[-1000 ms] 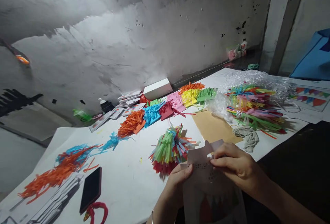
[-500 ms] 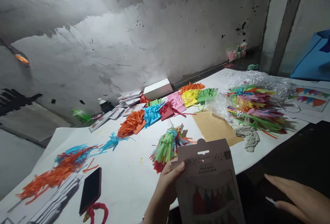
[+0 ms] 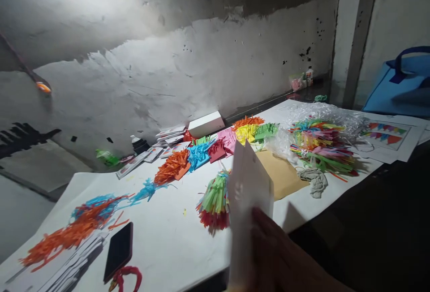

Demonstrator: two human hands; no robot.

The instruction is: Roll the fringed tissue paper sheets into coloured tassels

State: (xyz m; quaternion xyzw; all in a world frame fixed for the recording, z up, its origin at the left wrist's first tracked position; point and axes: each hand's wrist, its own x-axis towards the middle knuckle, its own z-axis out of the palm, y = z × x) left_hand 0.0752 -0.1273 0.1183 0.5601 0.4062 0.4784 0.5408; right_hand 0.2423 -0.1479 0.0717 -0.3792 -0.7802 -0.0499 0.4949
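A tassel bunting packet (image 3: 247,184), blurred and turned nearly edge-on, stands upright in front of me at the table's near edge. My right hand (image 3: 275,247) comes in from the lower right and grips its right side; the fingers are dark and smeared. I see nothing of my left hand. Just left of the packet lies a bundle of green, red and multicoloured tissue tassels (image 3: 215,200). Behind the packet is a brown paper sheet or envelope (image 3: 285,175), partly covered by it.
Fringed paper bundles (image 3: 198,154) run across the white-covered table (image 3: 168,234). A phone (image 3: 119,249) and a red band (image 3: 129,274) lie front left, near orange tassels (image 3: 67,238). More tassels (image 3: 322,142) and clear plastic (image 3: 329,115) sit right; a white box (image 3: 205,124) stands behind.
The packet has turned from showing its printed face to nearly edge-on. My right hand has moved left onto it, and my left hand has gone out of sight. The view has shifted slightly.
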